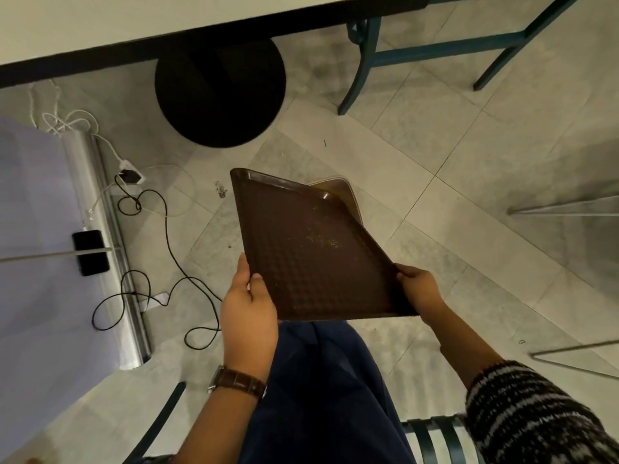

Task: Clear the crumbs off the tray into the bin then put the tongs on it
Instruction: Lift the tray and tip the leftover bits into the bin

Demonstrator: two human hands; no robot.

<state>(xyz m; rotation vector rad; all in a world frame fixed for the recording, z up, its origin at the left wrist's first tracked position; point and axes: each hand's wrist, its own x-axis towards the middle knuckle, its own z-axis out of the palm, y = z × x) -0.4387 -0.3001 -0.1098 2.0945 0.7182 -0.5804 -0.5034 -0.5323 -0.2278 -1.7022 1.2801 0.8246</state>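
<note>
Hands (249, 306) (both) on tilted tray (301, 249)

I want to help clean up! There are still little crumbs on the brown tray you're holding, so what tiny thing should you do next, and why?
Probably tip the tray a bit steeper and give it a small shake. Both the left hand and the right hand grip its near edge, and crumbs still cling to its middle. I can't clearly make out a bin below it.

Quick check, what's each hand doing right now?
Left hand: grips the near left edge of the brown tray, thumb on top.
Right hand: grips the tray's near right corner; tray tilted, crumbs still on it.
</note>
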